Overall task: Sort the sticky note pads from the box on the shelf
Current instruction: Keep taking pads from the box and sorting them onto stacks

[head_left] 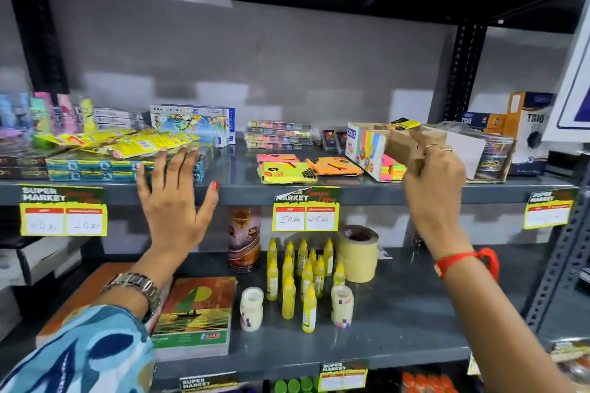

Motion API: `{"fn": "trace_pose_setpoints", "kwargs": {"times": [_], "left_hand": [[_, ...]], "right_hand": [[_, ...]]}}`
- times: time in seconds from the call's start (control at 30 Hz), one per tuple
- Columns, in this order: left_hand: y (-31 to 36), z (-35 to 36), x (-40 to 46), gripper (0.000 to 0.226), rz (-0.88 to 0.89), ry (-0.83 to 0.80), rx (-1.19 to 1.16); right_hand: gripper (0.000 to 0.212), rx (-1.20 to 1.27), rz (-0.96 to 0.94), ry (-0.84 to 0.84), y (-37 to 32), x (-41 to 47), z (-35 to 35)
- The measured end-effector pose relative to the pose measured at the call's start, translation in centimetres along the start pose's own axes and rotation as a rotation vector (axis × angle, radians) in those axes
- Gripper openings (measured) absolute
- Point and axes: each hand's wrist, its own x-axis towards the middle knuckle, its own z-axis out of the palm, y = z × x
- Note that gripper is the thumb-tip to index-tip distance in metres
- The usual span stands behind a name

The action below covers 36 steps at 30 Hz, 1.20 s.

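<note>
a yellow pad (404, 123) is pinched by the right hand (431, 175) just above the box (375, 150), which is tilted on the shelf (242, 193). the left hand (174, 198) is spread flat, empty, at the shelf edge. more pads (285, 169) are laid left of the box.

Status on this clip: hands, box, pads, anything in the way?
Right hand gripping the box flap. Left hand open, empty. Three pads lie on the shelf. Nothing blocking.
</note>
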Motion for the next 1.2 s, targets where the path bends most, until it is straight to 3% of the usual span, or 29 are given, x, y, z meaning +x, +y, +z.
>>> {"fn": "trace_pose_setpoints", "kwargs": {"times": [0.13,0.2,0.27,0.4,0.53,0.63,0.73,0.8,0.87,0.93,1.03,1.2], "left_hand": [[0.0,0.1,0.1,0.059,0.01,0.013,0.004],[0.0,0.1,0.0,0.058,0.012,0.024,0.004],[-0.1,0.1,0.0,0.058,0.01,0.026,0.006],[0.0,0.0,0.0,0.057,0.006,0.016,0.005],[0.0,-0.3,0.1,0.058,-0.006,-0.008,0.001],[0.0,-0.3,0.2,0.058,-0.007,-0.009,0.004],[0.1,-0.2,0.2,0.059,-0.011,-0.009,0.004],[0.0,-0.2,0.3,0.059,-0.019,-0.005,0.001],[0.0,-0.2,0.3,0.059,-0.013,-0.006,0.009],[-0.1,-0.2,0.2,0.06,-0.004,-0.007,0.027],[-0.2,-0.3,0.2,0.061,0.002,-0.017,0.038],[-0.3,-0.3,0.2,0.06,0.005,-0.051,0.049]], "right_hand": [[0.051,-0.202,0.058,-0.331,3.5,0.7,0.2],[0.045,-0.3,-0.008,-0.498,4.2,0.5,0.4],[0.035,-0.375,-0.063,-0.54,4.5,0.2,0.1],[0.034,-0.39,-0.122,-0.347,5.3,-0.5,-0.2],[0.03,-0.224,-0.042,-0.171,5.7,-0.8,-0.9],[0.03,-0.123,-0.013,0.072,5.5,-0.2,-0.9],[0.028,-0.01,-0.148,0.348,3.1,0.9,-0.4],[0.024,0.009,-0.303,0.379,0.1,1.6,0.8],[0.028,0.04,-0.445,0.307,-3.2,1.9,2.6],[0.032,0.077,-0.533,0.134,-6.2,2.0,4.5],[0.035,-0.026,-0.519,-0.242,-9.6,2.2,7.8],[0.029,-0.076,-0.49,-0.554,-11.9,3.4,12.0]]}}
